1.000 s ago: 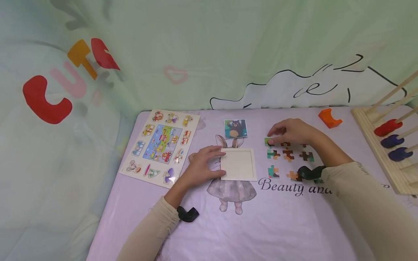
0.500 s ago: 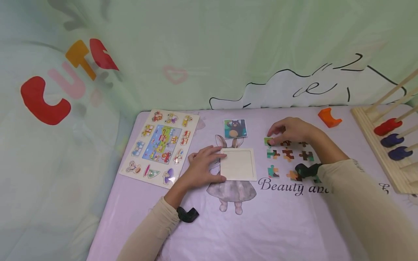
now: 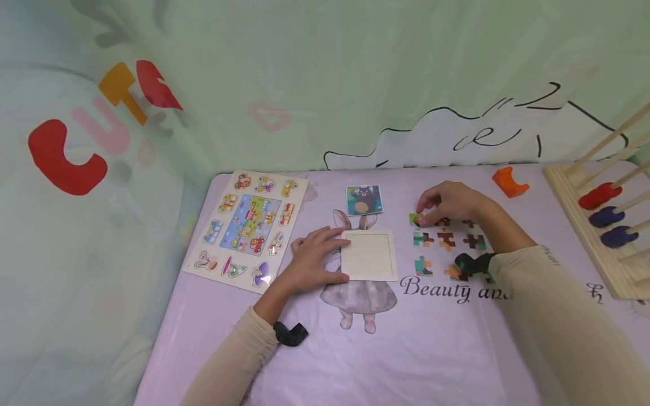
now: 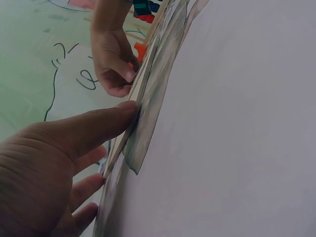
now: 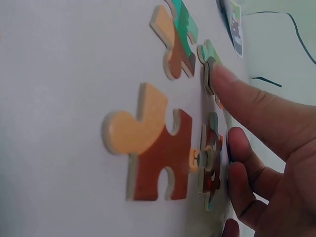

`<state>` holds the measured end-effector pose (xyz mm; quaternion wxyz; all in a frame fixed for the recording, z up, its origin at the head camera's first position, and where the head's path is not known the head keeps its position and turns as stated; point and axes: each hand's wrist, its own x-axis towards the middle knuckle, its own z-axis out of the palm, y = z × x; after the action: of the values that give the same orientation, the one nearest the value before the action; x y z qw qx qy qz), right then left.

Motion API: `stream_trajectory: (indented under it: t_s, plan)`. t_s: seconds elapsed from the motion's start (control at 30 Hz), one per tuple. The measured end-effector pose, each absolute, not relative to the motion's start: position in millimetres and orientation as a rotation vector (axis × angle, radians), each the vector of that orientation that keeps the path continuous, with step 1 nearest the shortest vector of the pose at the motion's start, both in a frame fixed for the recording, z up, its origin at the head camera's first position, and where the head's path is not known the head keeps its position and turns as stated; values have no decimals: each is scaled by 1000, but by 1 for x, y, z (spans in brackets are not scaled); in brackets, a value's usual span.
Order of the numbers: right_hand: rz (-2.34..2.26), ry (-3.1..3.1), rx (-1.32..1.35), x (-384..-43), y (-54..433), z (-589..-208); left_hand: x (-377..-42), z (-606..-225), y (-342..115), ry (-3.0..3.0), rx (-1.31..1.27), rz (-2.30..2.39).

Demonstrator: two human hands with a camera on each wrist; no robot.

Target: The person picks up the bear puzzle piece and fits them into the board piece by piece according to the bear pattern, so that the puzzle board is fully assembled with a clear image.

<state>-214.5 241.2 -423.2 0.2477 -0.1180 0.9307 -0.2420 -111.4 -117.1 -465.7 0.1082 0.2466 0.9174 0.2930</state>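
My left hand (image 3: 317, 262) rests at the left side of a square, pale wooden puzzle tray (image 3: 369, 256). Its thumb and fingers are spread along the tray's edge; in the left wrist view the thumb (image 4: 106, 123) touches the rim. To the right, my right hand (image 3: 457, 203) pinches a green jigsaw piece (image 3: 413, 219) at the back left of a grid of loose pieces. Nearer me lie a brown piece (image 3: 446, 239), a green-and-brown piece (image 3: 423, 239) and several others. The right wrist view shows the thumb on the green piece (image 5: 212, 57).
A picture card of a bear (image 3: 363, 200) lies behind the tray. On the left is a vehicle peg puzzle board (image 3: 291, 217). An orange block (image 3: 509, 182) sits at the back right, beside a wooden bead frame (image 3: 584, 225). A green curtain (image 3: 315, 79) hangs behind the table.
My right wrist and forearm have shifted slightly to the left, with the fingers staying at the green jigsaw piece. My left hand stays at the tray's edge.
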Motion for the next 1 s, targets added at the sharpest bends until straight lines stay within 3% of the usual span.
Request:
stream_trajectory:
  t_s: [1.0]
  plan:
    - [-695,2539,-263,-213,242,-429,-111,-462,-117,2698,713,830]
